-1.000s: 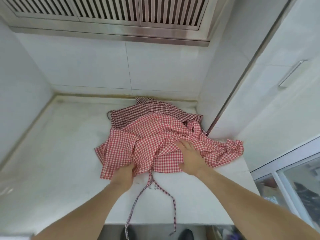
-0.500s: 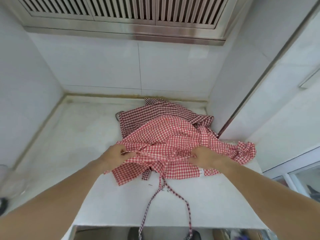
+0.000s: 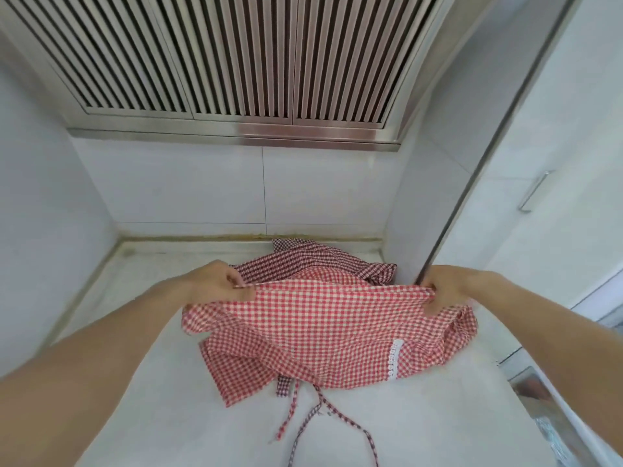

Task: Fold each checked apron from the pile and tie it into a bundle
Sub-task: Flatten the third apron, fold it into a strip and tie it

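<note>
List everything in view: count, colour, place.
Red-and-white checked cotton apron: 1, held up by its top edge, lower part on the counter.
Dark maroon checked apron: 1, crumpled behind the red one.
Checked apron ties: several, red and dark, trailing toward the counter's near edge.
White stone counter: 1, under everything.
Slatted steel extractor hood: 1, overhead.
White cabinet door with metal handle: 1, right.
Left hand: grip on the apron's left end.
Right hand: grip on its right end.

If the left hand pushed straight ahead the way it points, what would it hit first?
Probably the darker checked apron heaped just beyond the left hand, which pinches the red apron; depth is hard to judge.
</note>
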The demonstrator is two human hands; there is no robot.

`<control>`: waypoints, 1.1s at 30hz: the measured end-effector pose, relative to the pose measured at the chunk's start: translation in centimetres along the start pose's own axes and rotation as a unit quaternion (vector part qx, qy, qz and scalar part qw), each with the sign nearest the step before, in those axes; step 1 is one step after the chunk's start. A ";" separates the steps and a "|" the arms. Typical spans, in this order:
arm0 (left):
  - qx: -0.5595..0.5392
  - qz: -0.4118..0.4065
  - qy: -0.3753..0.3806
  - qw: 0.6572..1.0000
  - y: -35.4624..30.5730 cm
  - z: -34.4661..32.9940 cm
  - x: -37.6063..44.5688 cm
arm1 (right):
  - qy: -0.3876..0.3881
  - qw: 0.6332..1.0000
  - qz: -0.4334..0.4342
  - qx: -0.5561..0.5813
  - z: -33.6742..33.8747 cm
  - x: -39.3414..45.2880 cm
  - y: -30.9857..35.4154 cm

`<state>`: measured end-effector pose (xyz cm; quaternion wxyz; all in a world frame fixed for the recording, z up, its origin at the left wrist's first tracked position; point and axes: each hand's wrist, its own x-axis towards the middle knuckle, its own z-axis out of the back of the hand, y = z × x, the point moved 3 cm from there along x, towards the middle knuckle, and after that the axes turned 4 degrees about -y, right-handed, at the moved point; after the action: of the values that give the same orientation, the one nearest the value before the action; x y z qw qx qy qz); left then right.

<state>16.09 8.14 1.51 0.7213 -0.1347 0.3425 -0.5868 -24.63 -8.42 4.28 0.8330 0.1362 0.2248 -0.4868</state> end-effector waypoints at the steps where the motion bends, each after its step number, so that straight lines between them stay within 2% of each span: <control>1: 0.041 0.010 0.052 0.998 -0.3 0.5 -0.2 | 0.014 0.999 -0.032 -0.030 0.6 -0.4 -0.3; 3: 0.127 0.016 0.070 0.989 -0.9 1.9 -0.2 | 0.009 0.995 -0.081 -0.056 2.0 -0.8 -0.7; 5: 0.167 0.025 -0.016 0.986 -1.4 3.9 0.2 | -0.019 0.993 -0.104 -0.057 3.7 -1.5 -0.8; 7: 0.132 0.058 -0.122 0.982 -1.9 6.0 0.4 | -0.043 0.991 -0.117 -0.047 5.3 -2.5 -1.0; 9: 0.076 0.073 -0.195 0.975 -2.7 7.6 0.1 | -0.071 0.988 -0.136 0.020 6.5 -2.8 -1.8; 11: -0.038 0.083 -0.259 0.961 -3.7 8.9 -0.1 | -0.167 0.968 -0.138 0.126 8.1 -2.9 -2.1; 13: -0.144 0.081 -0.315 0.935 -5.2 10.2 -0.9 | -0.273 0.909 -0.130 0.286 10.1 -2.9 -2.3; 14: -0.176 0.077 -0.339 0.921 -6.0 11.0 -1.2 | -0.302 0.860 -0.119 0.393 11.2 -3.1 -1.9; 16: -0.226 0.051 -0.381 0.895 -7.2 12.6 -1.5 | -0.316 0.720 -0.073 0.613 13.3 -3.8 -1.0; 18: -0.237 0.020 -0.421 0.876 -8.6 14.2 -2.5 | -0.361 0.607 -0.024 0.708 15.8 -4.6 -0.8; 19: -0.230 0.005 -0.438 0.869 -9.2 14.7 -2.9 | -0.392 0.582 -0.009 0.713 16.9 -5.0 -0.7; 22: -0.251 -0.066 -0.479 0.838 -11.3 16.0 -5.0 | -0.487 0.556 0.015 0.673 19.4 -7.9 -0.1; 25: -0.221 -0.134 -0.529 0.808 -12.2 16.8 -6.8 | -0.523 0.511 0.056 0.680 20.0 -9.8 -0.1; 30: -0.165 -0.238 -0.555 0.780 -11.7 15.9 -9.5 | -0.581 0.520 0.055 0.623 17.7 -12.3 -0.4; 33: -0.123 -0.218 -0.553 0.795 -10.7 14.5 -10.6 | -0.573 0.543 0.033 0.613 15.2 -12.4 -1.3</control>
<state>16.60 12.14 22.02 0.6184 -0.5951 -0.0834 -0.5065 -27.34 -6.55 23.70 0.5137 0.3124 -0.6583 -0.4530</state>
